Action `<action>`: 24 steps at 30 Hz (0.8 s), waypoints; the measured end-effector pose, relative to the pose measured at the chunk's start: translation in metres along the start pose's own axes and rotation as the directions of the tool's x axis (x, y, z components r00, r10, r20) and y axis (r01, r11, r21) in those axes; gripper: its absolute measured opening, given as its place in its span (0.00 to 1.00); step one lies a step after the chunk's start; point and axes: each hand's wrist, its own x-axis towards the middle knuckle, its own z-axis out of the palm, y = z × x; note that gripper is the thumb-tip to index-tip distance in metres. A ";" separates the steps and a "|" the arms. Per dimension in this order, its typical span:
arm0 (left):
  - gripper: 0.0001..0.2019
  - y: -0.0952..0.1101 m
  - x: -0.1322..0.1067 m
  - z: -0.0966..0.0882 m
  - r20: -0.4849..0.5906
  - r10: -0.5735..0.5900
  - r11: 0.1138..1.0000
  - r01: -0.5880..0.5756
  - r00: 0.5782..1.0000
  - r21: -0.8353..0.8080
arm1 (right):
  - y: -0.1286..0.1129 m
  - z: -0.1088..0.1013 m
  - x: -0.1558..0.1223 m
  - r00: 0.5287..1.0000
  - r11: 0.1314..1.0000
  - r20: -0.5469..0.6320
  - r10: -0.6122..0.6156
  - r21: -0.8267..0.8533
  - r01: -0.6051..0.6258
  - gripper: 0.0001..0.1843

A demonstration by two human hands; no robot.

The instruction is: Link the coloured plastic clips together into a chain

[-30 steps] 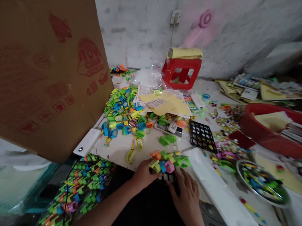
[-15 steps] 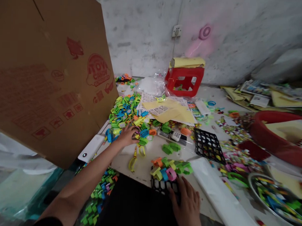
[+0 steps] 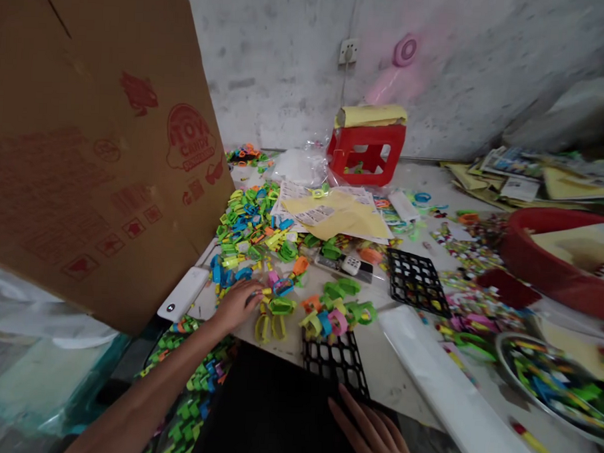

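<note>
White counter [image 3: 385, 374]: the broadest surface; a tall brown cardboard box [image 3: 84, 177] with red print stands at its left. Heap of bright plastic, watch-like loops [image 3: 255, 214]: spread loosely beside the box. Black openwork plastic grid [image 3: 332, 358]: lies near the counter's front edge, coloured loops clustered at its far end, near rows bare; judged light and somewhat flexible, best held by its outer frame, clear of the loops. Right grip [image 3: 375, 438]: fingers extended, grasping nothing visible, by the grid's near edge; contact cannot be told. Left grip [image 3: 238, 304]: fingers curled before the heap; whether they grasp a loop cannot be told. Green plastic loop [image 3: 281, 307]: just beside the left fingertips; probably very light, smooth and springy, best pinched gently across its band.
</note>
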 end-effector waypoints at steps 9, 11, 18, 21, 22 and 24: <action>0.16 0.030 -0.020 -0.012 -0.266 -0.237 0.960 0.183 0.934 -0.212 | -0.008 0.007 0.028 0.970 0.972 0.079 0.231 0.018 -0.233 0.34; 0.16 0.050 -0.036 -0.015 -0.325 -0.284 0.920 0.160 0.902 -0.359 | -0.015 0.000 0.031 0.967 0.965 0.071 0.247 0.079 -0.252 0.33; 0.11 0.127 -0.088 0.002 0.262 0.078 0.891 0.051 0.962 -0.451 | -0.053 -0.039 0.053 0.837 0.490 0.184 0.516 0.738 -0.464 0.31; 0.14 0.149 -0.087 0.013 0.475 0.107 0.881 0.138 0.874 -0.452 | -0.061 -0.041 0.061 0.733 0.103 0.401 0.549 0.838 -0.536 0.23; 0.15 0.153 -0.084 0.015 0.514 0.108 0.874 0.165 0.851 -0.457 | -0.060 -0.040 0.061 0.710 0.008 0.453 0.539 0.840 -0.542 0.23; 0.16 0.157 -0.076 0.016 0.548 0.106 0.886 0.171 0.830 -0.431 | -0.052 -0.036 0.060 0.675 -0.094 0.517 0.526 0.825 -0.558 0.23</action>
